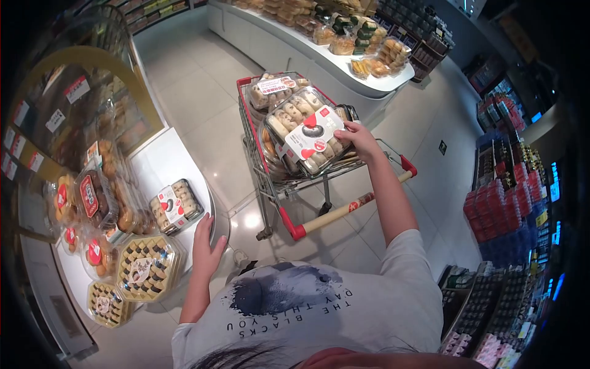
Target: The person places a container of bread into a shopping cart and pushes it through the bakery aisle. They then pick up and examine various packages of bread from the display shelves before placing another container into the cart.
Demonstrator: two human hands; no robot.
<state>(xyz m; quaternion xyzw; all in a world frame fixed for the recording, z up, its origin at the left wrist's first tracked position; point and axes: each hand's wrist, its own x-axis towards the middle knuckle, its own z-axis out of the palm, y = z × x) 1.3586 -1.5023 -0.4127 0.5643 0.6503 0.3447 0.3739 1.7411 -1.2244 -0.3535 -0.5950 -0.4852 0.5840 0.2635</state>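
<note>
My right hand (359, 140) grips the right edge of a clear pack of pastries with a white and red label (313, 131), over the shopping cart (286, 214). Beneath and behind that pack, other clear packs (275, 89) lie in the cart. My left hand (208, 245) has its fingers apart at the edge of the white display counter (161, 155), holding nothing. Close to its fingertips, a similar labelled pastry pack (176, 206) rests on the counter.
Octagonal pastry boxes (147, 269) and stacked bread packs (96, 198) stand on the left counter. Across the aisle, a curved white counter (307, 46) bears bagged bread. Shelves of red packages (501, 206) line the right side. The cart handle (353, 203) faces my body.
</note>
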